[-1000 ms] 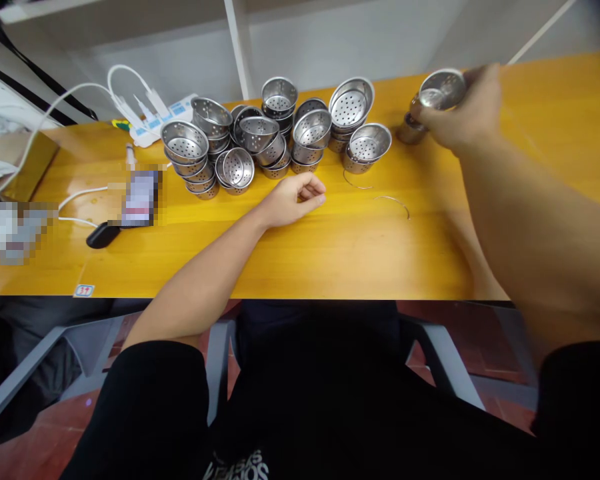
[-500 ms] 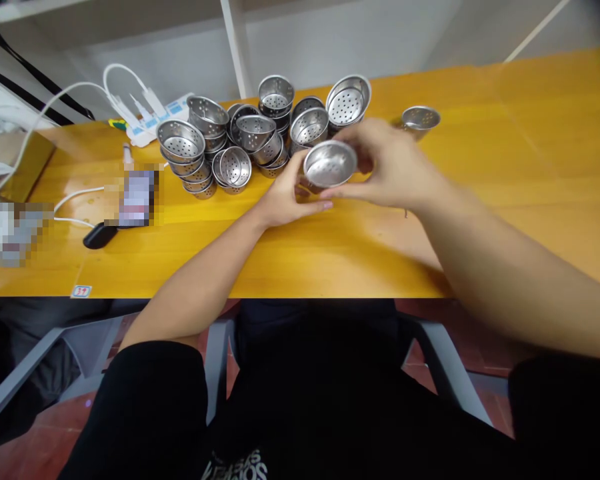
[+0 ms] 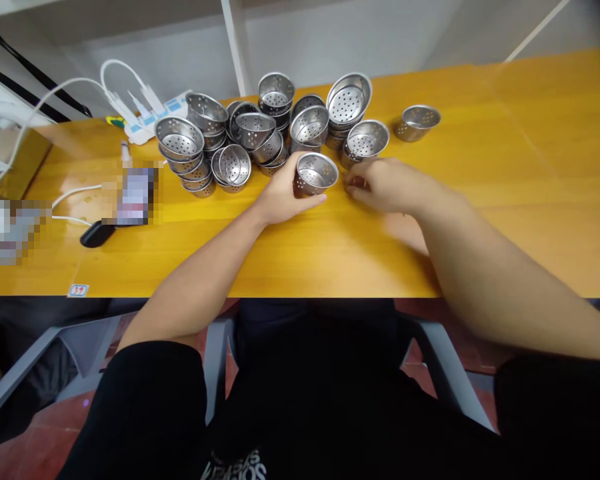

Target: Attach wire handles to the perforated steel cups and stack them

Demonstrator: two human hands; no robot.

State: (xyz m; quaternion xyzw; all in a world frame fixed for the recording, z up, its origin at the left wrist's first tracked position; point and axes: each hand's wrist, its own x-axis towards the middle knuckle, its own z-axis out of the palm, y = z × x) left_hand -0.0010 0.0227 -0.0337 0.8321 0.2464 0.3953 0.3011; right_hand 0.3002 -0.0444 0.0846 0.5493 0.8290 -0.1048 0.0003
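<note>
My left hand (image 3: pixel 283 197) is closed around a small steel cup (image 3: pixel 316 175) with holes punched in its wall, held upright low over the table. Just right of that cup, apart from it, is my right hand (image 3: pixel 385 183). Its fingers are bent, with a gap between thumb and forefinger, and nothing shows in them. Directly behind my right hand stands another perforated cup (image 3: pixel 367 141), its lower part partly covered. More such cups cluster behind my left hand, among them a leaning stack (image 3: pixel 180 140) and a wide cup (image 3: pixel 349 100) at the back.
A single perforated cup (image 3: pixel 418 123) stands apart on the right of the yellow table (image 3: pixel 290 267). Leftward are a power strip (image 3: pixel 155 120) with white cables, a blurred-out phone (image 3: pixel 137 197) and a black object (image 3: pixel 97 233). Chair armrests (image 3: pixel 217 367) flank my body.
My right hand has come off the held cup and moved slightly right and down. That cup has lowered and tilted in my left hand. The cup behind my right hand is now visible.
</note>
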